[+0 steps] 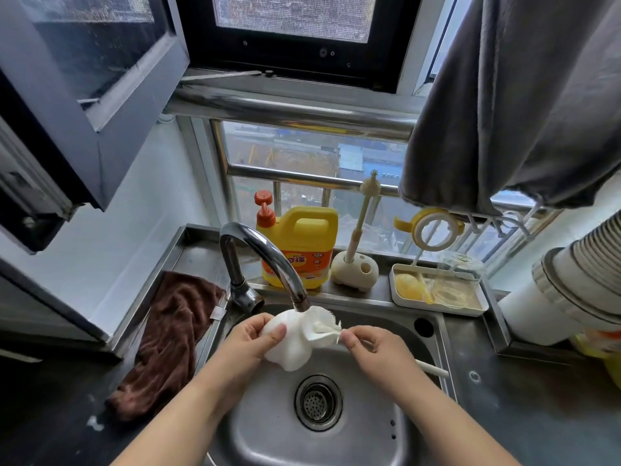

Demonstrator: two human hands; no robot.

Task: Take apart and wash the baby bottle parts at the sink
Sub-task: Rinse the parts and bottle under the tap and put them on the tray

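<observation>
Bottle parts largely done, judging by tray (403, 299) on far counter: clear bottle (462, 269), yellow piece (408, 285). Nearer, over sink (268, 432): left hand (250, 341) gripping white cloth (295, 344) under tap (265, 260), right hand (373, 344) pinching its edge. Beyond: detergent (302, 247), brush (364, 210). Nothing blocking.

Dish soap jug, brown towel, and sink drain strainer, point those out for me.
dish soap jug (304, 260), head view, on its orange front label
brown towel (171, 334), head view, mid-fold
sink drain strainer (318, 402), head view, on its perforated centre
</observation>
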